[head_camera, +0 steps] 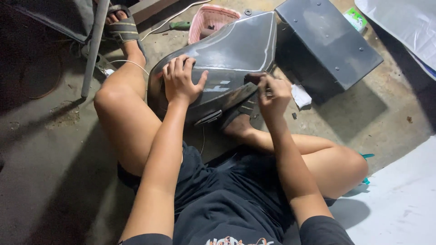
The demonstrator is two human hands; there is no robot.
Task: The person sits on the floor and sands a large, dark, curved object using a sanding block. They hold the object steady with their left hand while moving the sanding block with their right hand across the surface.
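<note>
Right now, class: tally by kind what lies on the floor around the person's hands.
Dark curved panel, under left hand and right hand: 1
Dark metal box: 1
Pink basket: 1
Green-handled tool: 1
Total: 4

The person is wearing a dark, black-looking short-sleeved cotton shirt (213, 213), and its fabric is bunching into soft folds across the lap. Pale printed lettering is showing at the shirt's lower hem, only partly in view. Both short sleeves are ending above the elbows, leaving the forearms bare. The left hand (180, 81) and the right hand (274, 94) are bare, wearing no gloves, rings or watch that can be made out. The legs are bare too. A dark strapped sandal with pale stripes (120, 27) is covering one foot; another dark strapped sandal (245, 109) is partly showing on the other foot.
</note>
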